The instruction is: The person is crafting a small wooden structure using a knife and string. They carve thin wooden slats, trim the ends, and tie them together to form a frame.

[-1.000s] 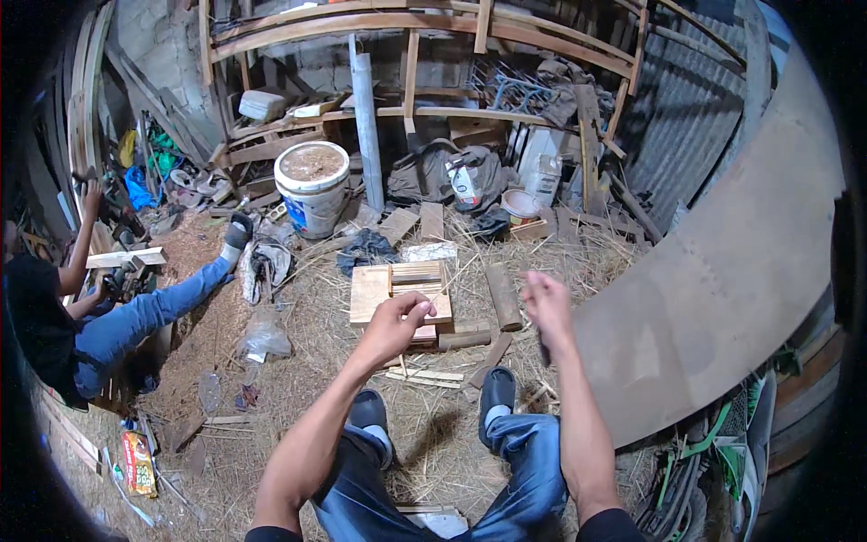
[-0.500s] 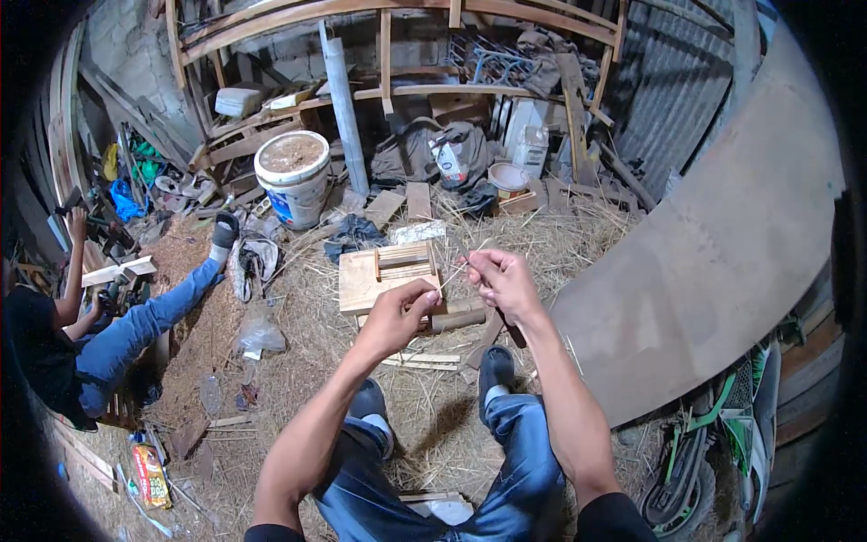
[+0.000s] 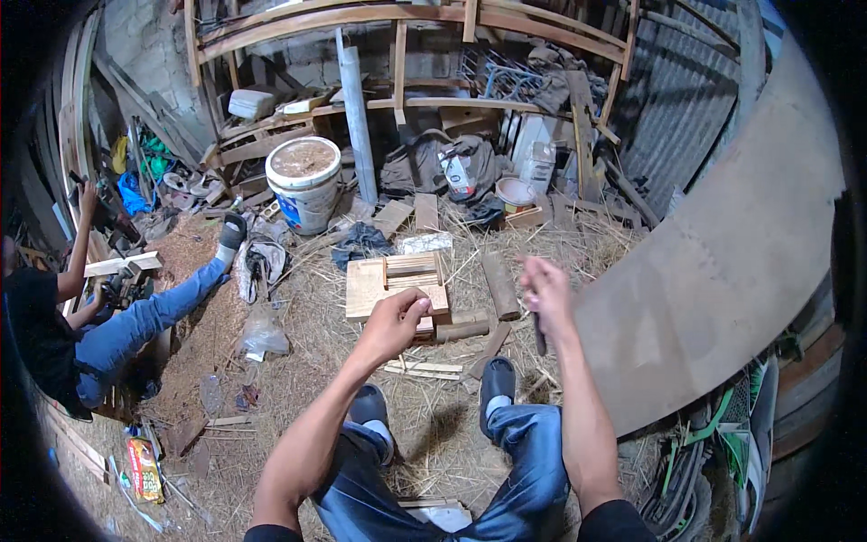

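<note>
My left hand (image 3: 396, 325) is closed, thumb against the fingertips, just in front of a pale wooden block (image 3: 366, 287). Whatever it pinches is too small to make out. A wooden frame holding thin sticks (image 3: 414, 268) lies on that block. My right hand (image 3: 549, 294) is held up to the right, slightly blurred, its fingers closed round a knife; the dark handle (image 3: 540, 336) sticks out below the palm. The blade can hardly be made out. Below my left hand, several split sticks (image 3: 423, 369) lie on the straw.
Short wood pieces (image 3: 499, 285) lie beside the block. A white bucket (image 3: 305, 185) stands beyond it. At left another person (image 3: 54, 330) sits with a leg (image 3: 163, 312) stretched out. A large curved sheet (image 3: 704, 262) rises on the right, above a green motorbike (image 3: 722, 425).
My hands have moved apart: the right one has swung right with the knife. The thin pale strip that ran between them no longer shows there. The other person's raised hand has shifted.
</note>
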`<state>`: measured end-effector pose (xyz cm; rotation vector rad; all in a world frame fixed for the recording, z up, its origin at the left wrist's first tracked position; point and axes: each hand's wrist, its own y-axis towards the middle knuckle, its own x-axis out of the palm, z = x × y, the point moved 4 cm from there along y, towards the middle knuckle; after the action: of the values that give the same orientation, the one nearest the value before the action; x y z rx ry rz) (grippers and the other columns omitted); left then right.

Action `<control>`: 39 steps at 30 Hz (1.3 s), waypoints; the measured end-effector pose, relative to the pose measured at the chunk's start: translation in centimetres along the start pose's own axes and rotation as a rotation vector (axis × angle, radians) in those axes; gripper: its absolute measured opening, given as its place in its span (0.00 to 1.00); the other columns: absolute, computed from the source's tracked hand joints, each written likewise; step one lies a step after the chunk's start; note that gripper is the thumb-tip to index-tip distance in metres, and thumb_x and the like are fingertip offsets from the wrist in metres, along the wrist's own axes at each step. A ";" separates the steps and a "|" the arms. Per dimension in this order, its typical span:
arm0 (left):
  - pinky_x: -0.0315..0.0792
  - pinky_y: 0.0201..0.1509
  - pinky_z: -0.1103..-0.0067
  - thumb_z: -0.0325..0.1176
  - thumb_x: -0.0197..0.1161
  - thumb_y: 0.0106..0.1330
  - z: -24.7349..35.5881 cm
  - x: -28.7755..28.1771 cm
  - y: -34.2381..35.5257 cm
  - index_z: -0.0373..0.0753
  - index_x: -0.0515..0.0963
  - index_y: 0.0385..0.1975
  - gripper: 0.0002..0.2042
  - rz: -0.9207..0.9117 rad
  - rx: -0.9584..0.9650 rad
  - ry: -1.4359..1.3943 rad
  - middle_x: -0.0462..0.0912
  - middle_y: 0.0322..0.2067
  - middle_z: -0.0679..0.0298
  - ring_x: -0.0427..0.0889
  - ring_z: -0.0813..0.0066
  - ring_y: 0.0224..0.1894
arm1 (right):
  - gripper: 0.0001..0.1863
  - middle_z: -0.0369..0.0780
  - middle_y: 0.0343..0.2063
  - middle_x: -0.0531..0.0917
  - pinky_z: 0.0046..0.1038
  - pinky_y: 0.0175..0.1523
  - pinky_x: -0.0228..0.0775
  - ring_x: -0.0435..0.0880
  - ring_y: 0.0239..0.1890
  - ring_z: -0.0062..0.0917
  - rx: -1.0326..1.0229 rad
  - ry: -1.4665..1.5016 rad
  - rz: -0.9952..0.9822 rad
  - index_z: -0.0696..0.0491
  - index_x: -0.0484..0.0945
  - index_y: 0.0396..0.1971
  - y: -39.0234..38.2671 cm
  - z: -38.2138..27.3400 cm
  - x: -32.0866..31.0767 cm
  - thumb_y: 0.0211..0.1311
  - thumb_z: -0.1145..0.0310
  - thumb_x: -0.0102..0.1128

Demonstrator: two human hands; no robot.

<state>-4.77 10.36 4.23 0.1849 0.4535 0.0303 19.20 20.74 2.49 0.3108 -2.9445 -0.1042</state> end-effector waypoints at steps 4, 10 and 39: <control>0.64 0.35 0.82 0.34 0.49 0.67 -0.2 0.1 0.3 0.35 0.73 0.30 0.10 -0.007 -0.004 0.002 0.73 0.23 0.67 0.69 0.81 0.29 | 0.15 0.32 0.19 0.74 0.11 0.15 0.49 0.61 0.13 0.08 0.026 0.003 -0.241 0.57 0.74 0.45 -1.8 -0.7 7.4 0.64 0.64 0.52; 0.64 0.33 0.81 0.35 0.49 0.66 0.8 0.7 0.2 0.35 0.73 0.31 0.10 -0.079 0.003 -0.041 0.74 0.23 0.64 0.69 0.79 0.27 | 0.11 0.31 0.19 0.73 0.12 0.15 0.48 0.60 0.12 0.08 0.109 0.092 -0.270 0.57 0.76 0.37 -1.4 -0.9 7.0 0.64 0.65 0.52; 0.65 0.35 0.80 0.35 0.49 0.67 -0.7 0.2 -0.3 0.34 0.72 0.31 0.10 -0.044 -0.034 0.036 0.74 0.24 0.63 0.70 0.79 0.29 | 0.14 0.35 0.20 0.75 0.11 0.15 0.48 0.61 0.12 0.08 0.029 0.070 -0.198 0.58 0.72 0.44 -1.2 -0.7 5.1 0.63 0.64 0.53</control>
<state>-4.94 10.15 3.45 0.1417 0.4923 -0.0015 14.71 18.41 3.91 0.5974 -2.8409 -0.0757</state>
